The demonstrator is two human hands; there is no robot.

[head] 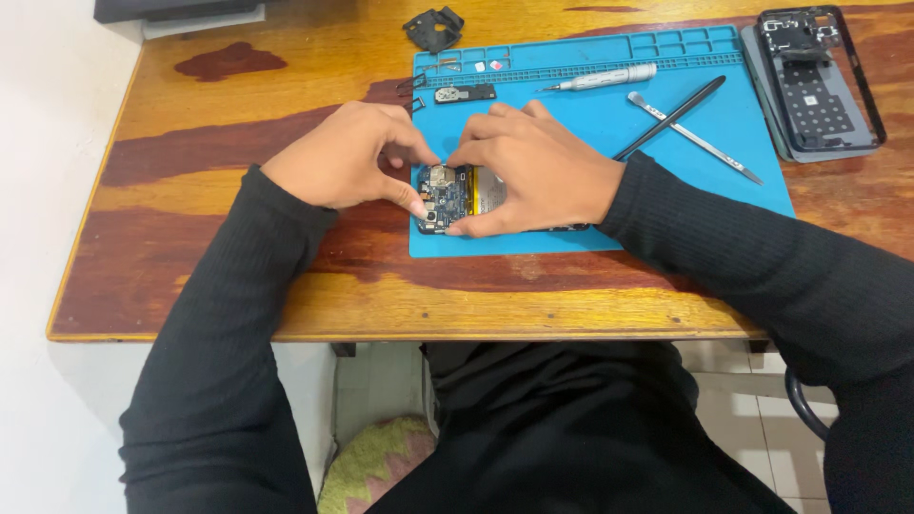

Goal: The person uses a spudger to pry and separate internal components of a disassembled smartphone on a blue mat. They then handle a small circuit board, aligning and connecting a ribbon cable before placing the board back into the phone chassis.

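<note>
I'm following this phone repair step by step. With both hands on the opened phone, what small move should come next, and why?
Probably lift the small part pinched at the board's top edge: both the left hand and right hand have fingertips meeting there on the opened phone, while the screwdriver lies unused.

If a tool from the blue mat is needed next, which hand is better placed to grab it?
Probably the right hand: the screwdriver and black stick lie on its side, while the left hand sits farther away.

The right hand (538, 171) hides most of the opened phone (447, 197), and the far dark box (176, 8) is cut off.
</note>
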